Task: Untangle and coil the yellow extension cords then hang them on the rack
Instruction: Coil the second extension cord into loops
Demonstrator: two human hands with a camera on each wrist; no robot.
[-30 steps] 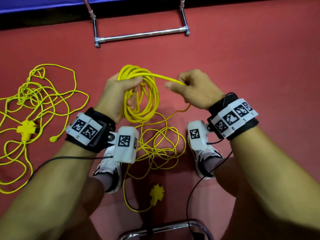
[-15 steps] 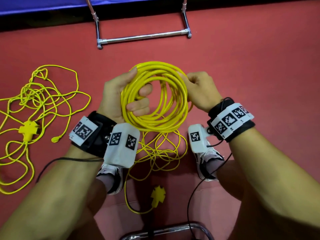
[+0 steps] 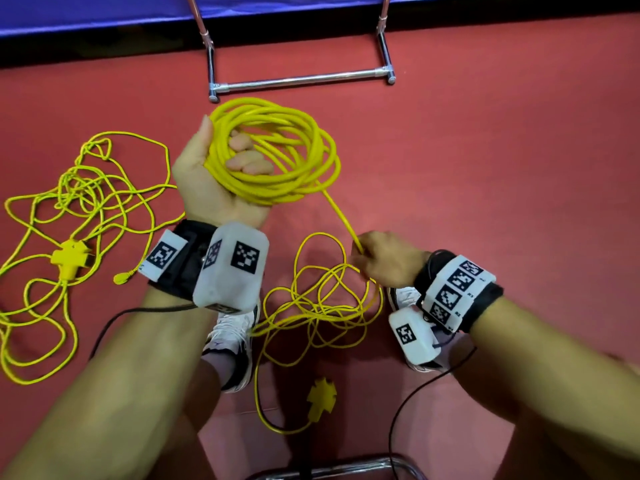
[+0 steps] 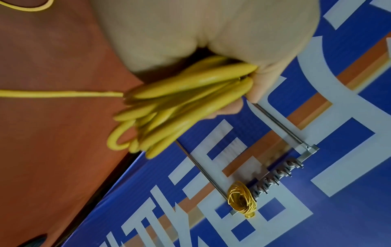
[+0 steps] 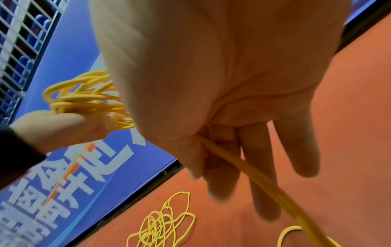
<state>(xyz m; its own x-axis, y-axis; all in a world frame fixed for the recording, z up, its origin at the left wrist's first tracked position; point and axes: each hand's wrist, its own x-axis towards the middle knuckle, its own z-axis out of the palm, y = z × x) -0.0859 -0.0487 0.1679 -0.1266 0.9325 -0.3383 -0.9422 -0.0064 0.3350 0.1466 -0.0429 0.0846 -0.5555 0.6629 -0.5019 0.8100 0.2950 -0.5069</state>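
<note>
The left hand [image 3: 221,174] is curling its fingers round the coil [image 3: 277,150] so loops stay gathered; the right hand [image 3: 384,261] is pinching the slack cord [image 3: 341,211] (nearer, lower) for another loop.

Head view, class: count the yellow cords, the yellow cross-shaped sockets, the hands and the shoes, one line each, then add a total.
Yellow cords: 2, the coiled cord and the tangled cord on the floor.
Cross-shaped sockets: 2, left socket and near socket.
Hands: 2, left hand and right hand.
Shoes: 2, left shoe and right shoe.
Total: 8.
</note>
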